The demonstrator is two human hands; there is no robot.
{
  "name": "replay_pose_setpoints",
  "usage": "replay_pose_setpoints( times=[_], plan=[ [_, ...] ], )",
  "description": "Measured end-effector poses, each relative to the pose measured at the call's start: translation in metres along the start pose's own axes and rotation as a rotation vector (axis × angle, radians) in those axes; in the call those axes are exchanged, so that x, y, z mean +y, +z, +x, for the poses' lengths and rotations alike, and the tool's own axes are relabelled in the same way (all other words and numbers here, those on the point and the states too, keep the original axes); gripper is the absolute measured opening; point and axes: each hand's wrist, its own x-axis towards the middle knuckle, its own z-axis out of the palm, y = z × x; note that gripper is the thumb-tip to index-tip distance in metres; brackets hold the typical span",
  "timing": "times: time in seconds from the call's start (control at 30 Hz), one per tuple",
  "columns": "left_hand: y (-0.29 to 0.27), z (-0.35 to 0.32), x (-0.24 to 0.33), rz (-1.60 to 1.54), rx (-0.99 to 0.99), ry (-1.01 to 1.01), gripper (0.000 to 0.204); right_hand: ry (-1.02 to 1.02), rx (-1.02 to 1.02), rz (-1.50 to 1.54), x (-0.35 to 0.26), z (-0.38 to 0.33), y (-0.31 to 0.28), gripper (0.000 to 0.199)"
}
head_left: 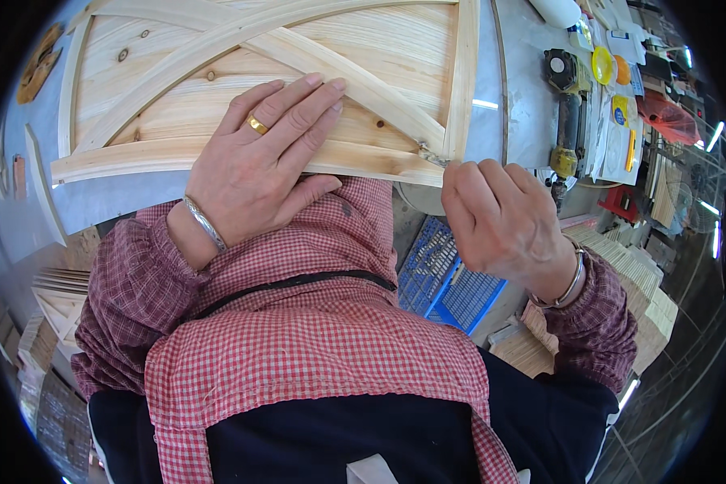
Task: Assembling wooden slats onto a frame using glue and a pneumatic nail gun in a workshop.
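Observation:
A pale pine panel [363, 52] with a raised frame and crossed diagonal strips lies on the work table in front of me. My left hand [258, 161] rests on its near edge, fingers stretched out over the boards and the thumb near the lower rail. At the panel's near right corner, my right hand [504, 218] is closed, knuckles up. A small, shiny thin thing [437, 159] pokes out from its fingertips against the corner joint; most of it is hidden, so its kind does not show. Rough, frayed wood appears at that joint.
A black and yellow-green power tool [569, 105] lies on the table to the right, beside papers and a yellow round item [602, 64]. Below the table edge stands a blue plastic crate [476, 306]. Stacked wood pieces [657, 319] are at the right; a brown wooden piece [39, 68] lies far left.

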Motion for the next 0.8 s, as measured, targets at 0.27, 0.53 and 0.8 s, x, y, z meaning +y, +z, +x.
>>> replay_pose_setpoints(
  times=[0.27,0.53,0.8],
  plan=[
    [0.0000,-0.0023,-0.0016,-0.017,0.014,0.004,0.065,0.021,0.001,0.081,0.0014,0.0038,-0.0059,0.027],
    [0.0007,-0.0026,-0.0013,-0.022,0.018,0.008,0.065,0.049,0.002,0.081,-0.0018,0.0042,-0.0014,0.017],
    [0.0015,-0.0038,-0.0021,-0.018,0.006,0.009,0.065,0.100,0.064,0.097,0.0018,-0.0020,-0.0049,0.018]
  ],
)
